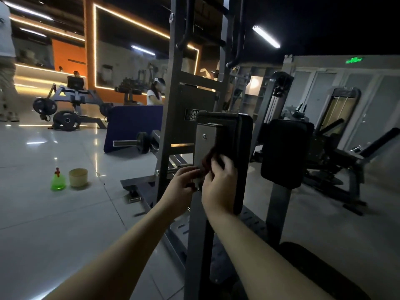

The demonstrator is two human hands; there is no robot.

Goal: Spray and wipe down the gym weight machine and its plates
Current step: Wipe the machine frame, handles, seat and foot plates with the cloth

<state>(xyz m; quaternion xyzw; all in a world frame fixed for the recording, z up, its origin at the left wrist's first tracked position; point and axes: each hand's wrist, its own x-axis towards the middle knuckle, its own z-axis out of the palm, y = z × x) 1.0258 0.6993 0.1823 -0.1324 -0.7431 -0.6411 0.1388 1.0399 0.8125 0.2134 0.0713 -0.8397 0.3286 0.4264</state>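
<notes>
You are standing close against the machine [173, 105], whose tall grey frame is rising out of the top of the view, and the part you are working on is the post [195, 224] running straight up and down in front of you, with the black pad [244, 148] fixed along its right side. That vertical line is what the next stroke is turning on: the bare metal is lying above and below your grip, so the wipe is likely wanting to travel up or down the post, not across it. Your right hand [218, 185] is the nearer one, fingers curled and pressing the dark red cloth [208, 159] against the seam between post and pad, with the cloth bunching up above the knuckles. Your left hand [184, 185] is reaching in just beside it from the left, fingertips bent at the cloth's lower edge – whether they are pinching the cloth or a fitting on the post, I cannot tell. A second pad [283, 152] is standing to the right, well apart from your arms. A loading peg [141, 142] is jutting out to the left behind the frame. The green bottle [58, 180] and a tub [78, 177] are sitting on the floor well off to your left – out of reach from here.
</notes>
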